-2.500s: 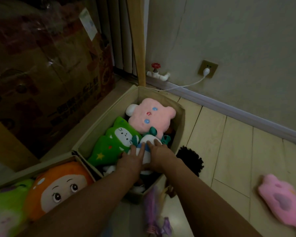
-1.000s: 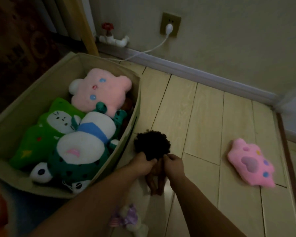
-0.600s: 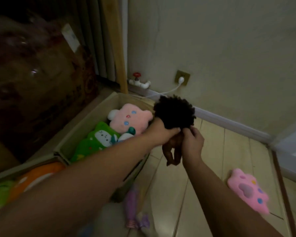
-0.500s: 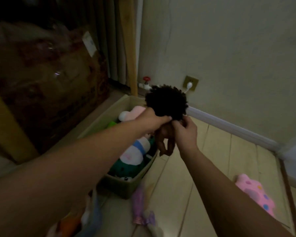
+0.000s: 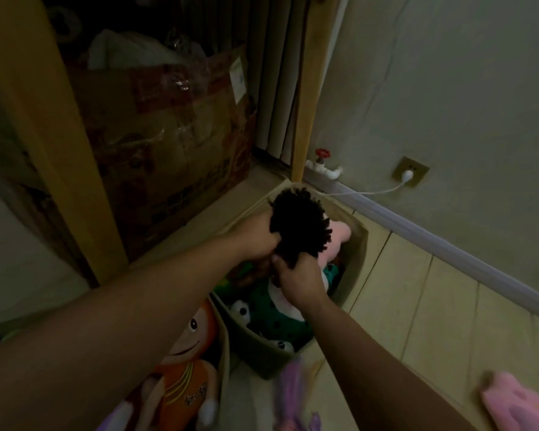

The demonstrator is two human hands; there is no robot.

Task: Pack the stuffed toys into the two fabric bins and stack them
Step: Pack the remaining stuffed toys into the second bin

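Two hands are gripping a doll with a mop of black curly hair, holding it above the far bin on the floor: the left hand is closing on the doll from the left at the edge of the hair, while the right hand is clutching it from below, fingers curled around the lower fringe. Only the doll's hair is showing; its body is hiding behind the hands. Inside the far bin, a pink plush is lying toward the back, partly behind the hair, and a teal spotted plush is filling the near end, with its white, black-spotted paws showing at the rim. A second bin is standing just beside it, at the lower left, holding an orange plush with a smiling face. On the pale floor, a purple toy is lying blurred just in front of the far bin, and another pink plush is lying well apart at the lower right corner. Behind the bins, a cardboard box wrapped in plastic is sitting against a wooden post, and a white plug is sitting in a wall socket.
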